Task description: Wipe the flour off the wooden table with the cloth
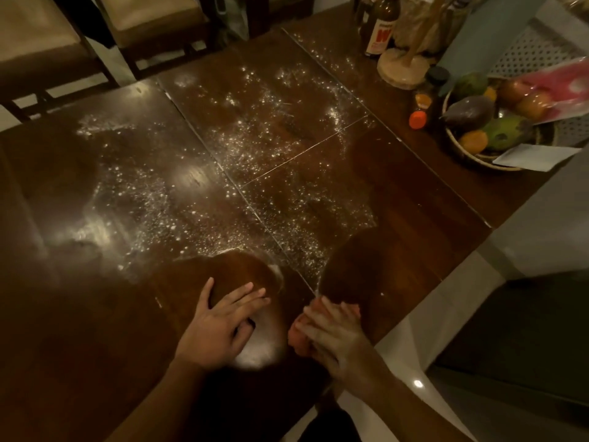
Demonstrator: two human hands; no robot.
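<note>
Left hand flat, fingers spread; right hand pressing down

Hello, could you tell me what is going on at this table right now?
A person is cleaning white flour off a dark wooden table. The right hand presses a crumpled pinkish-orange cloth onto the near edge, while the left hand lies flat beside a small heap of gathered flour. Two arcs near the hands look wiped bare, but most of the tabletop beyond is speckled. A woven basket of fruit and a brown bottle stand at the far right.
</note>
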